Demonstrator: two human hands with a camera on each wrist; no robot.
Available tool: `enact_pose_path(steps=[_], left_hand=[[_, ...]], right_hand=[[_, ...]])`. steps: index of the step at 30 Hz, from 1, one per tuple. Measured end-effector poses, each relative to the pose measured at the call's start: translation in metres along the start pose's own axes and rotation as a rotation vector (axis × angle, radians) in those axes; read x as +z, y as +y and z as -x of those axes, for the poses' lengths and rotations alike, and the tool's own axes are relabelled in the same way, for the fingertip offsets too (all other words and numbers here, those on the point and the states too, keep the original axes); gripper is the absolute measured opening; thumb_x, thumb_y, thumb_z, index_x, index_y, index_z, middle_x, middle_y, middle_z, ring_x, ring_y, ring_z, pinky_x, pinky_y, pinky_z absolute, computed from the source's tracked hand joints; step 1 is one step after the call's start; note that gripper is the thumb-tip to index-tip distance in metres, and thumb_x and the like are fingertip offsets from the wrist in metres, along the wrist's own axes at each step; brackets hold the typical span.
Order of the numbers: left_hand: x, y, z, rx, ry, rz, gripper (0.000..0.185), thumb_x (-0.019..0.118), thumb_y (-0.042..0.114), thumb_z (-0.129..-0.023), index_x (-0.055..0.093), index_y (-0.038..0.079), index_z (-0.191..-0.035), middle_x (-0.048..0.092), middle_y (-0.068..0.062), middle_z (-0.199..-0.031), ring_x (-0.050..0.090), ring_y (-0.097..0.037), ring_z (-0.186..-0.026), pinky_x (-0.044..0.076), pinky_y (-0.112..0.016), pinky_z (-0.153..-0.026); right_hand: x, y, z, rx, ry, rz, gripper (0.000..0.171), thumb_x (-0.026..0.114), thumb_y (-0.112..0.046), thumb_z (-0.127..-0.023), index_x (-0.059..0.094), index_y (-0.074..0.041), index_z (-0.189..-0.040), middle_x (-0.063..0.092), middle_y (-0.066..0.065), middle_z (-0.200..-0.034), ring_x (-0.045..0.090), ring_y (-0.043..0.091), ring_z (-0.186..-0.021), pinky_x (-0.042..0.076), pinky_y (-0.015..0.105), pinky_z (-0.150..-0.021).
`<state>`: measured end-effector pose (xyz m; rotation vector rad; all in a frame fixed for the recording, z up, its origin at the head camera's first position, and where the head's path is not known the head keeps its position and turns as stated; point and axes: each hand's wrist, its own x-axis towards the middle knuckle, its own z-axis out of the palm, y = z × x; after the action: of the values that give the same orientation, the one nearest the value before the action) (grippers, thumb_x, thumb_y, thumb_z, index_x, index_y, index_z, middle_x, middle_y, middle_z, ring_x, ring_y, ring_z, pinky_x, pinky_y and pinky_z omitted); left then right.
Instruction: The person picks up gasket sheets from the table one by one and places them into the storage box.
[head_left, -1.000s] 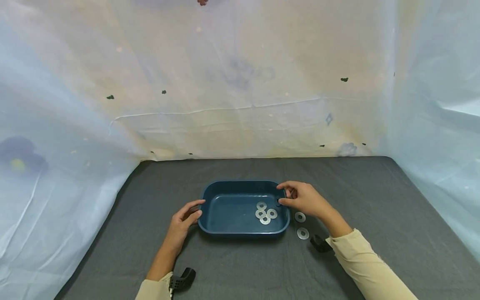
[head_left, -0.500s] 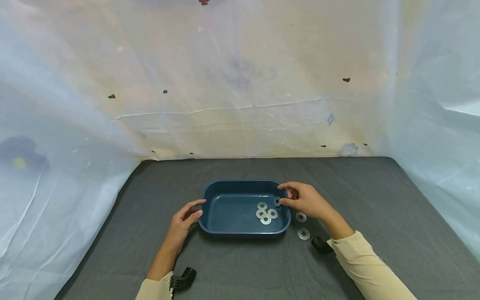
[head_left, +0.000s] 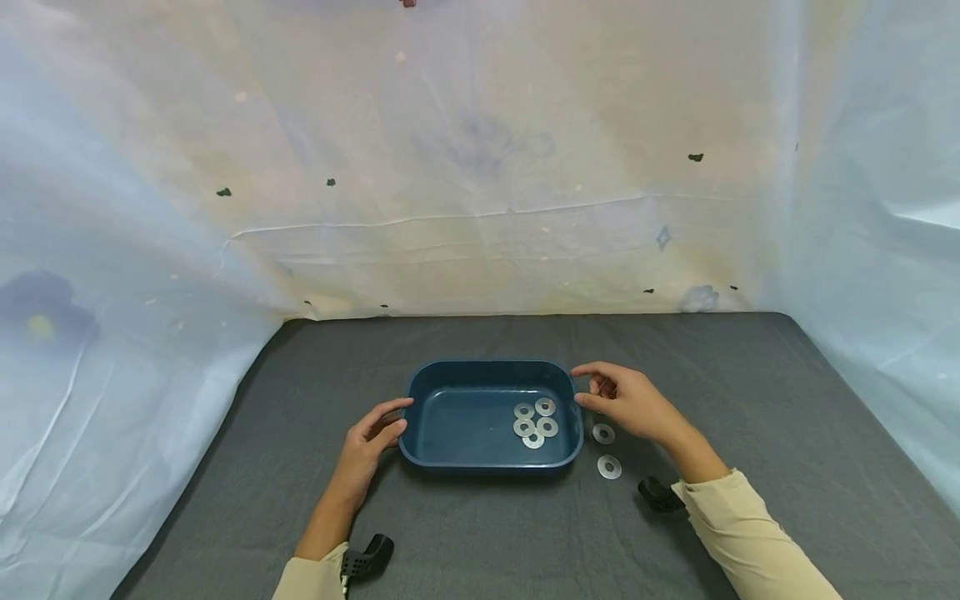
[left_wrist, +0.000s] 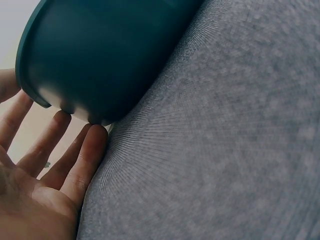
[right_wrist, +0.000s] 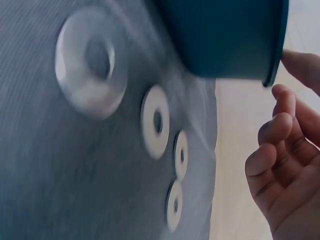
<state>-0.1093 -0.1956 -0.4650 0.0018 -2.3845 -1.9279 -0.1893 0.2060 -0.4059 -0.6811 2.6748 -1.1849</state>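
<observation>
A dark blue rectangular tray (head_left: 457, 429) sits on the grey cloth, with several flat metal washers (head_left: 538, 408) lying together at the right of its floor. My left hand (head_left: 362, 450) is at the tray's left end; in the left wrist view its fingertips (left_wrist: 96, 140) meet the wall from outside. At the opposite end is my right hand (head_left: 630, 403), holding nothing, its thumb and index finger spread apart right by the rim. Two loose washers (head_left: 602, 467) show beside the tray in the head view. The right wrist view shows several washers (right_wrist: 72, 60) on the cloth.
Grey cloth (head_left: 480, 542) covers the table around the tray. Pale patterned sheeting (head_left: 480, 167) hangs behind the table and down both sides. A black wrist mount (head_left: 367, 558) sits by the left cuff, another black mount (head_left: 658, 495) by the right.
The washer that was under my right fingertips now lies flat in the tray with the others. My right hand has let go and drawn back to the right. The left hand stays put.
</observation>
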Motion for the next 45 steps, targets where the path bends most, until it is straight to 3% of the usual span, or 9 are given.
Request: enact_pose_path(steps=[10,20,27,39,45], left_hand=[[-0.002,-0.001,0.0,-0.004,-0.002,0.006,0.037,0.061,0.024,-0.1,0.06,0.012,-0.135,0.057,-0.005,-0.139,0.056,-0.005,-0.115,0.048,-0.027,-0.088],[-0.001,-0.001,0.0,0.001,0.007,-0.001,0.036,0.061,0.024,-0.1,0.061,0.012,-0.134,0.057,-0.003,-0.138,0.056,-0.005,-0.114,0.048,-0.026,-0.087],[0.0,-0.001,0.0,-0.002,-0.004,0.008,0.037,0.061,0.024,-0.1,0.06,0.012,-0.135,0.056,-0.007,-0.14,0.056,-0.004,-0.114,0.048,-0.026,-0.088],[0.002,0.001,-0.001,-0.002,-0.009,0.018,0.037,0.06,0.023,-0.1,0.06,0.01,-0.135,0.056,-0.009,-0.14,0.056,-0.003,-0.112,0.048,-0.026,-0.088],[0.003,0.0,-0.001,0.003,-0.011,0.02,0.037,0.06,0.023,-0.101,0.06,0.01,-0.135,0.056,-0.01,-0.139,0.057,-0.003,-0.111,0.049,-0.026,-0.087]], right_hand=[[-0.016,0.028,0.01,0.028,0.03,0.068,0.037,0.073,-0.019,-0.09,0.066,-0.004,-0.123,0.058,-0.001,-0.083,0.05,0.007,-0.067,0.042,0.025,-0.06],[-0.018,0.054,0.013,0.026,0.03,0.176,0.03,0.076,-0.019,-0.087,0.069,-0.006,-0.113,0.056,-0.004,-0.081,0.044,0.002,-0.065,0.038,0.024,-0.062],[-0.019,0.057,0.018,0.038,0.038,0.212,0.027,0.079,-0.018,-0.082,0.071,-0.005,-0.105,0.056,0.0,-0.079,0.044,0.003,-0.064,0.036,0.024,-0.061],[-0.021,0.057,0.015,0.142,-0.017,0.242,0.024,0.079,-0.023,-0.084,0.068,-0.008,-0.098,0.057,0.0,-0.085,0.047,0.011,-0.075,0.038,0.03,-0.071],[-0.021,0.055,0.017,0.122,-0.027,0.24,0.02,0.079,-0.02,-0.083,0.068,-0.007,-0.094,0.058,0.003,-0.087,0.049,0.013,-0.079,0.039,0.031,-0.073]])
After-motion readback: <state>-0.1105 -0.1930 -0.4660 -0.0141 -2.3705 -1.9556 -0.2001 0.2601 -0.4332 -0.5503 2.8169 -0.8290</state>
